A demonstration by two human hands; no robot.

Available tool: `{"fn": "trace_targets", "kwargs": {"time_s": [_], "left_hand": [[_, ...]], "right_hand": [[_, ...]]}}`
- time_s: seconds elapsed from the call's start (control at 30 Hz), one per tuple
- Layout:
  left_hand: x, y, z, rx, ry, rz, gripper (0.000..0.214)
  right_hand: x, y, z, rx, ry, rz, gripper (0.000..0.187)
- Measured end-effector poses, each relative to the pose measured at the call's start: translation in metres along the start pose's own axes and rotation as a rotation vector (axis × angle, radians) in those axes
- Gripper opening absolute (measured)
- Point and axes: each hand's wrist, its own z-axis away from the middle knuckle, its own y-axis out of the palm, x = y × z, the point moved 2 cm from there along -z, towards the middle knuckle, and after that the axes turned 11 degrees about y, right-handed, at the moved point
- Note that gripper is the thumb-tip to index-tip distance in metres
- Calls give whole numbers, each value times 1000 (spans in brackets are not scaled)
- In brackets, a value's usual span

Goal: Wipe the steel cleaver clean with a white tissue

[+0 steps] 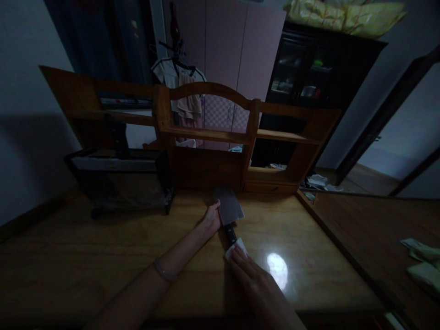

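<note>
A cleaver [229, 206] with a broad grey blade and a black riveted handle [230, 234] is held just over the wooden desk, its blade pointing away from me. My left hand [212, 219] grips the blade along its left edge, thumb on the upper face. Pressed to the end of the handle is a small white tissue or cloth [242, 245]. My right hand [245, 266] lies over that white piece with its fingers together, covering the handle's butt. What the fingers do underneath is hidden.
The wooden desk [185, 293] has a shelf unit [209, 134] along its back. A black-framed device [120, 183], partly wrapped in clear plastic, stands at the left. To the right, a brown surface [364, 229] holds crumpled cloth [426, 270]. Light glares off the desktop.
</note>
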Motion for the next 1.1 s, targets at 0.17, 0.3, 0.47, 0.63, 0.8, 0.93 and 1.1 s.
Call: {"fn": "trace_targets", "kwargs": {"time_s": [0.17, 0.3, 0.47, 0.63, 0.8, 0.93, 1.1], "left_hand": [[-1, 0, 1, 13, -18, -5, 34], [-1, 2, 3, 17, -14, 9, 34], [-1, 3, 4, 4, -5, 28, 35], [-2, 4, 6, 8, -14, 48, 37], [0, 2, 2, 11, -15, 73, 37], [1, -1, -2, 13, -2, 84, 35], [2, -3, -5, 17, -29, 55, 36]], "right_hand": [[-9, -8, -5, -57, 175, -97, 75], [-12, -2, -26, -221, 249, -84, 78], [-3, 11, -65, -184, 248, -54, 73], [-1, 20, -69, -168, 278, -47, 76], [-6, 31, -47, -213, 242, -32, 78], [-7, 30, -26, -201, 173, 5, 79], [-1, 13, -4, -116, 55, 51, 77]]}}
